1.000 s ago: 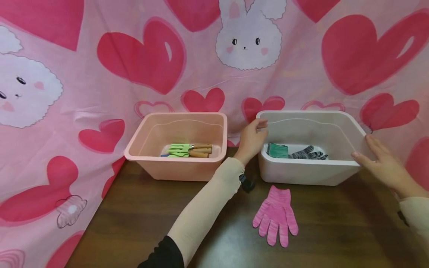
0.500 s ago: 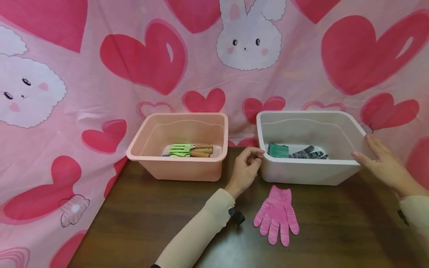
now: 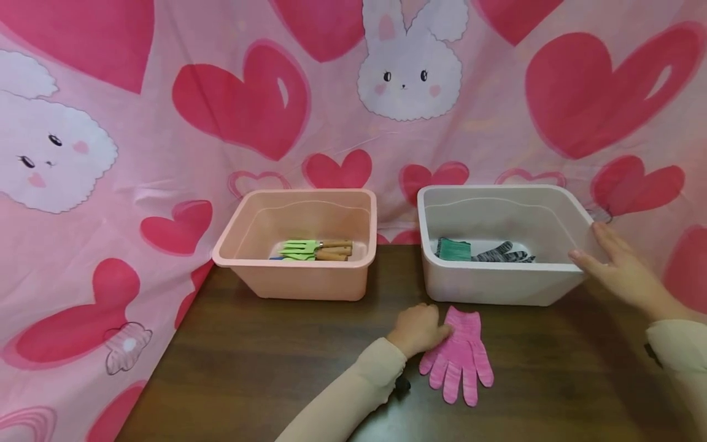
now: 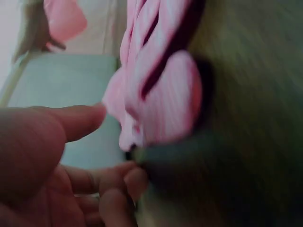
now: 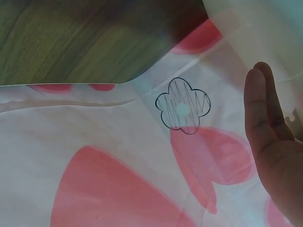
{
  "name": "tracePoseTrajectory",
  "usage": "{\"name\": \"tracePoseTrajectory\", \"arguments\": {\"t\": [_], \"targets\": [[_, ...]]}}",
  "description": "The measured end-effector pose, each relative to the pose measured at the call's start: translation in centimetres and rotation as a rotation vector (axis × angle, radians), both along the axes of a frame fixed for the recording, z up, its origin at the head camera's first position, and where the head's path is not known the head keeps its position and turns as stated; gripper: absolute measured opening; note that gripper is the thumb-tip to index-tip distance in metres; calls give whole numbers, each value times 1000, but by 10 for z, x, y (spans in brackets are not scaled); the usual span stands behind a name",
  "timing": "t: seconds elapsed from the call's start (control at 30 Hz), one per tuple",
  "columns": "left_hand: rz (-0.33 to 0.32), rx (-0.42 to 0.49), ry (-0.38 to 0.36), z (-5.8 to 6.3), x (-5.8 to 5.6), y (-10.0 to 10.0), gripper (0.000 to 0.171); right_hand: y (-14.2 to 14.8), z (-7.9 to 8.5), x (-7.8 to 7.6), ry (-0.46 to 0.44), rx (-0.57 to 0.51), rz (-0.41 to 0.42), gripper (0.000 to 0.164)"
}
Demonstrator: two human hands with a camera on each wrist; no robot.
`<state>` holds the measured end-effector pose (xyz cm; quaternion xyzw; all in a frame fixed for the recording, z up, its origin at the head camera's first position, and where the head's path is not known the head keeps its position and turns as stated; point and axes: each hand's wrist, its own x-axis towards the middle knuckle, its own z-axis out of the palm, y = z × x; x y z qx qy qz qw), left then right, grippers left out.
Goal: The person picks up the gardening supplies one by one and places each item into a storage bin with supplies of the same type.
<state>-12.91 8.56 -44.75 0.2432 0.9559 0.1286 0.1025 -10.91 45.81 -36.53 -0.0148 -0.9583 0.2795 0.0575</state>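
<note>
A pink knitted glove [image 3: 463, 356] lies flat on the table, its fingers pointing toward me. At its cuff is my left hand [image 3: 418, 330], the thumb overlapping the knit. In the left wrist view the thumb tip meets the edge of the glove [image 4: 168, 101], while the loosely bent fingers stay apart from the thumb below. My right hand [image 3: 629, 273] rests at the right end of the whitish tub [image 3: 497, 285], fingers straight along its outer side and thumb at the rim. Inside that tub are a green glove or folded cloth [image 3: 455, 249] and a grey-black striped glove [image 3: 493, 253].
A peach tub [image 3: 309, 282] stands at the back left, holding a green garden fork [image 3: 298, 246] and other small tools with wooden handles [image 3: 336, 250]. The brown wooden table [image 3: 265, 356] ends at a pink curtain [image 3: 132, 159] printed with hearts and rabbits.
My left hand has come away from the whitish tub's left rim, down toward me, to the pink glove's cuff. The right hand keeps its place at the tub's right end.
</note>
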Motion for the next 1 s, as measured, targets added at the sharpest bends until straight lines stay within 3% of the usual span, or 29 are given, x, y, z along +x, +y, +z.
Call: {"name": "tracePoseTrajectory", "arguments": {"t": [0.1,0.17,0.33,0.43,0.57,0.67,0.83,1.0], "targets": [[-8,-92,55,-1,11,15,51,-1,0,0,-4,10,-16,91],[-29,-121,76,-3,17,24,52,-1,-1,1,-1,11,-20,91],[-96,-82,23,-8,22,35,22,-1,-3,3,-14,16,-28,92],[-116,-32,-42,-6,20,35,16,-2,-2,3,-19,13,-29,92],[-67,90,-164,-4,15,30,23,-6,0,3,-19,6,-27,91],[-9,249,-295,-3,11,23,29,-8,1,3,-22,7,-29,91],[50,471,-465,-3,4,14,16,-10,2,4,-12,2,-30,90],[21,544,-459,-2,-1,11,21,-8,2,3,-9,-2,-34,90]]}}
